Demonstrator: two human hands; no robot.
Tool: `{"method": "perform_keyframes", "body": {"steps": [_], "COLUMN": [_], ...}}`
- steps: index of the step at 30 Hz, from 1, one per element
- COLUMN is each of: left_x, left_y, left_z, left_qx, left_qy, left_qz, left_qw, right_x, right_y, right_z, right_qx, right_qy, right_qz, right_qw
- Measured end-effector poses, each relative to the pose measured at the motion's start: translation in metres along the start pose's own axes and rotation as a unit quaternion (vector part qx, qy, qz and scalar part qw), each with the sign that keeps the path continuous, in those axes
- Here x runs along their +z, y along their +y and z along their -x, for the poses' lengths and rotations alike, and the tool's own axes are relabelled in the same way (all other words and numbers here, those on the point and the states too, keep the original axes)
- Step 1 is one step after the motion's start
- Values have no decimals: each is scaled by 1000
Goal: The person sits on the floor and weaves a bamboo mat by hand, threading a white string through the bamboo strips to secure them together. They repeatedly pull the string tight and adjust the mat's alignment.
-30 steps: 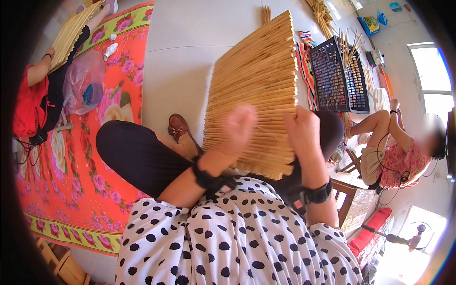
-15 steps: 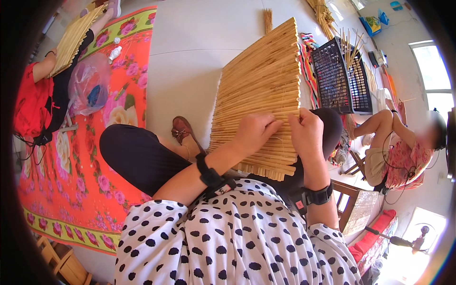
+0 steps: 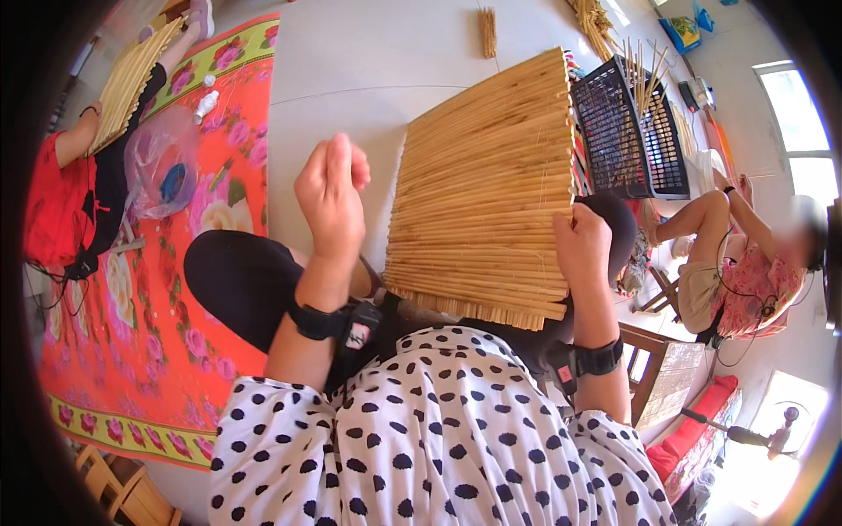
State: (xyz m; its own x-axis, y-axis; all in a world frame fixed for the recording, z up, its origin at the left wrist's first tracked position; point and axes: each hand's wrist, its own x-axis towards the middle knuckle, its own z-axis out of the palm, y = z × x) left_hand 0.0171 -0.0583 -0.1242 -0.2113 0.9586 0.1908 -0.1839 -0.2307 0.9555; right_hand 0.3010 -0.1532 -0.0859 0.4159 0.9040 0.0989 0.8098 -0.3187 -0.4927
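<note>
right hand [image 3: 585,247] grips the stalk mat [image 3: 482,184] by its right edge; left hand [image 3: 331,203], fingers closed, hovers beyond the left edge; one-sided hold could let it tilt.

Left of the stick mat [image 3: 482,193], anything the left hand [image 3: 333,188] pinches is too small to tell; beyond the mat, the top edge crops a straw bundle [image 3: 594,22]; rightward, a person's head [image 3: 802,232] is blurred.
</note>
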Motion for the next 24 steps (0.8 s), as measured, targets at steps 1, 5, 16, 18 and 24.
{"method": "perform_keyframes", "body": {"steps": [1, 5, 16, 18, 24], "left_x": [-1, 23, 115, 121, 130], "left_y": [8, 24, -6, -8, 0], "left_z": [-5, -31, -60, -61, -66], "left_qx": [-46, -167, -318, -311, -53], "left_qy": [-71, -356, -749, -769, -842], "left_qz": [-22, -56, -155, -163, -182], "left_qw": [996, 918, 560, 535, 505], "right_x": [1, -2, -5, -3, -7], "right_y": [-8, -46, -69, -71, -88], "right_z": [3, 3, 3, 2, -1], "right_qx": [2, -17, -40, -33, 63], "right_qy": [-21, -64, -89, -93, -155], "right_qz": [-8, -33, -56, -69, -66], "right_qw": [1000, 997, 994, 993, 984]}}
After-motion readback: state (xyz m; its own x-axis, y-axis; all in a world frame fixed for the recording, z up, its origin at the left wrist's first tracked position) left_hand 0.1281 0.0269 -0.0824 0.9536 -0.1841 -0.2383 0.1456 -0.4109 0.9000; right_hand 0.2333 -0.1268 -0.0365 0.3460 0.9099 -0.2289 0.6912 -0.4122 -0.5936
